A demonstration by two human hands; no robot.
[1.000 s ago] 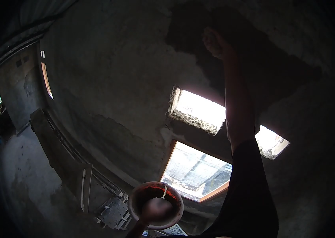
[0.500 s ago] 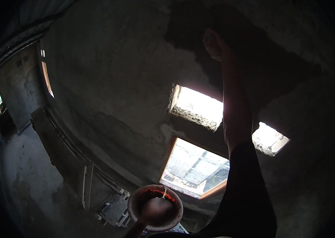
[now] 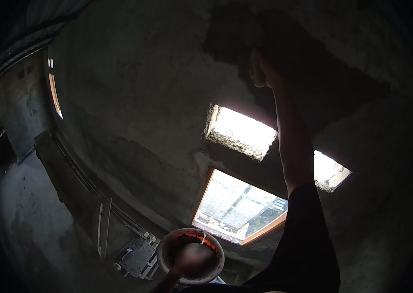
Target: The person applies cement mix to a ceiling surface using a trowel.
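Observation:
My right arm, in a dark sleeve, reaches up to a rough grey wall [image 3: 157, 97]. My right hand [image 3: 263, 73] is at the lower left edge of a darker patch [image 3: 309, 63] on that wall, its fingers curled. What it holds, if anything, is lost in shadow. Low in the view, my left hand [image 3: 189, 261] is over the mouth of a round bowl [image 3: 166, 244] with a reddish inner rim and a pale strip at its far edge. The left fingers are blurred and dark, so their grip cannot be made out.
Two bright wall openings [image 3: 240, 129] [image 3: 330, 171] lie beside my right forearm. Below them is a wood-framed window [image 3: 240, 205]. Planks [image 3: 104, 227] and a slatted platform [image 3: 138, 256] stand at lower left, near the floor [image 3: 35, 210].
My right hand has moved down along the wall, and its forearm has shifted slightly right. The bowl and my left hand stay nearly in place, while the view has shifted a little.

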